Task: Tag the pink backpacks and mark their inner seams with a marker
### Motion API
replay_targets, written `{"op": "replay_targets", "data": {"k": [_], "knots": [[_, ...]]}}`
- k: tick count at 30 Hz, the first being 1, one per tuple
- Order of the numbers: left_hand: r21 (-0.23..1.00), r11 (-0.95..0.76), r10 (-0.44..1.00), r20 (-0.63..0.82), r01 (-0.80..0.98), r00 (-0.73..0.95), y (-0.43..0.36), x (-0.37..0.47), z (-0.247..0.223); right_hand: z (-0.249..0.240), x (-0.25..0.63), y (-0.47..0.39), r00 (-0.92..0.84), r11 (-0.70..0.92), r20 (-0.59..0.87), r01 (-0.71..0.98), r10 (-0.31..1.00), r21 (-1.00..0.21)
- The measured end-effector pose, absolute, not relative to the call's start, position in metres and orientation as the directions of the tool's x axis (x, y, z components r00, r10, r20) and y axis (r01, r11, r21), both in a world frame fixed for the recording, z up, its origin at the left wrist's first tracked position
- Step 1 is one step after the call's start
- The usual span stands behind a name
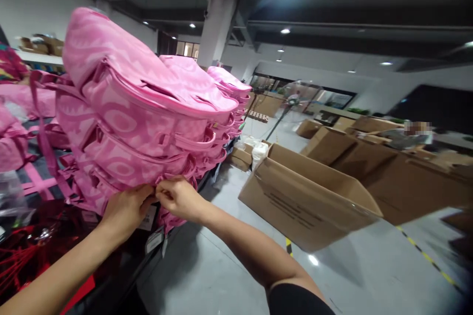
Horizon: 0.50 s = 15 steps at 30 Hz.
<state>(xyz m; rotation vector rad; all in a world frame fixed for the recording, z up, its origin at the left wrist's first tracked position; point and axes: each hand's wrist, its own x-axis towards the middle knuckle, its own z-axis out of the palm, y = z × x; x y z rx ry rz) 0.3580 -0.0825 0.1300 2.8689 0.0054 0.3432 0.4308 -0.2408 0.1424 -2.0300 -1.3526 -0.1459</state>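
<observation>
Pink patterned backpacks lie stacked on one another at the left, with more stacks behind. At the lower front edge of the near stack, my left hand and my right hand meet with fingertips almost touching. Both are closed in a pinch; the small thing between their fingers is hidden. A white tag hangs just below them. Carry loops stick out from the bags above my right hand. Pink straps trail down the left side of the stack.
Red cords and shiny red packaging lie at the lower left. An open cardboard box stands on the floor to the right, with larger cartons beyond. A fan stands further back; another person is at the far right.
</observation>
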Motion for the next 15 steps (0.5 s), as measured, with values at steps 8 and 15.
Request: {"op": "replay_targets", "data": {"k": [8, 15], "knots": [[0.510, -0.853, 0.054, 0.298, -0.111, 0.953, -0.086, 0.355, 0.110, 0.146, 0.432, -0.246, 0.505, -0.275, 0.446, 0.830, 0.739, -0.486], [0.635, -0.767, 0.133, 0.294, -0.089, 0.947, -0.087, 0.350, 0.119, 0.147, 0.426, -0.248, 0.519, -0.220, 0.394, 0.773, 0.758, -0.595]]}}
